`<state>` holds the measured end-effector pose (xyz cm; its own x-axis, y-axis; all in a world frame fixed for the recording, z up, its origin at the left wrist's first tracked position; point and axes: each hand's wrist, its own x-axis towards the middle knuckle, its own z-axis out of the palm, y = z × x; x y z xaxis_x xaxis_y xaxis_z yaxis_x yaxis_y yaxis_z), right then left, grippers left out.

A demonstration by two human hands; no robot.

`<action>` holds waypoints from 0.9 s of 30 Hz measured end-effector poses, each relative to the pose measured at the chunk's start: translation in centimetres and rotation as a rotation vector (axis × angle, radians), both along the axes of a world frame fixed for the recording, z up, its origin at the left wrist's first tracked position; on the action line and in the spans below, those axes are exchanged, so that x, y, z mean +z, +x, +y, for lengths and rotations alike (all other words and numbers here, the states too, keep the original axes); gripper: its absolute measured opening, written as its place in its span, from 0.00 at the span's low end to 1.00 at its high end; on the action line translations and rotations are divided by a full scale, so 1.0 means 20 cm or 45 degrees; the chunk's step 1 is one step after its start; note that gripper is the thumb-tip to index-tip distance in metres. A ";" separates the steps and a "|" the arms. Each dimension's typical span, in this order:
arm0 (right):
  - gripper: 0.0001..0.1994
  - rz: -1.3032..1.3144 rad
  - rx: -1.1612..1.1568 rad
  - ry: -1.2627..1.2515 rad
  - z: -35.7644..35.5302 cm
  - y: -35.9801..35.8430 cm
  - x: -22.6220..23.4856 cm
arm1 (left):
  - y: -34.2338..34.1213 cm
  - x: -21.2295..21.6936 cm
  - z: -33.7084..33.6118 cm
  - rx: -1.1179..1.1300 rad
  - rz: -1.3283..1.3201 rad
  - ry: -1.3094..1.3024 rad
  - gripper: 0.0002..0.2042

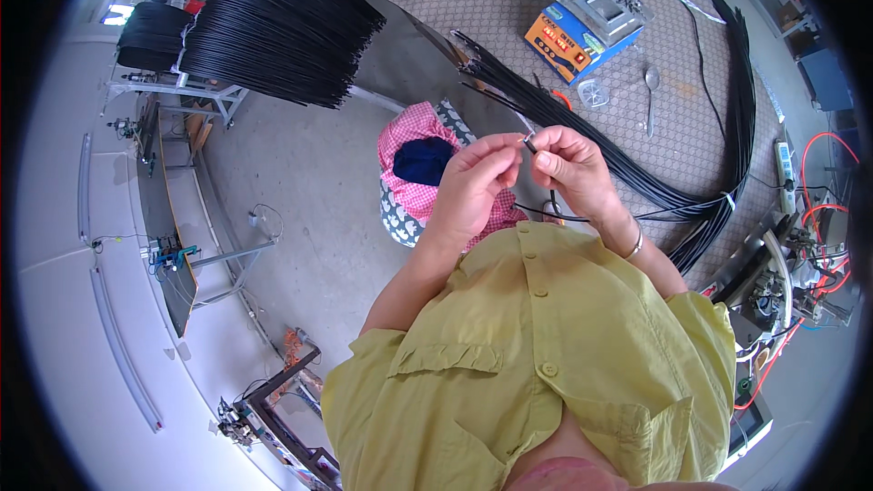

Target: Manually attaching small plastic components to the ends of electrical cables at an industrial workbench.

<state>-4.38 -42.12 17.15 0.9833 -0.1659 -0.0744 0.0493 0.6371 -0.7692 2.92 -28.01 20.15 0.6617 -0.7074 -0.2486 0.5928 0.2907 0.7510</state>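
Right hand (578, 173) has a black cable (531, 145) pinched in its fingers, around 2 o'clock from centre. Left hand (473, 186) bunches its fingertips by the end, too tiny to tell if they're gripping.

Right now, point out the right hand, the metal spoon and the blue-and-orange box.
Right hand (576, 166): head view, back of the hand.
Metal spoon (652, 79): head view, its bowl.
Blue-and-orange box (558, 43): head view, its orange face.
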 end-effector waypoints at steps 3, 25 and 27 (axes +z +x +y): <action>0.06 -0.058 0.097 0.038 -0.01 0.00 -0.02 | 0.01 0.00 0.01 -0.052 0.056 -0.061 0.09; 0.07 0.000 0.293 0.154 -0.02 -0.03 0.02 | 0.03 0.03 0.01 -0.110 -0.077 -0.023 0.06; 0.07 0.003 0.308 0.156 -0.02 -0.04 0.02 | 0.04 0.05 0.01 -0.115 -0.091 0.001 0.06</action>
<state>-5.12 -42.53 17.47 0.9931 0.0842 -0.0819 -0.1174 0.7184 -0.6857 3.70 -27.84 21.07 0.6116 -0.7646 -0.2032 0.5613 0.2384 0.7926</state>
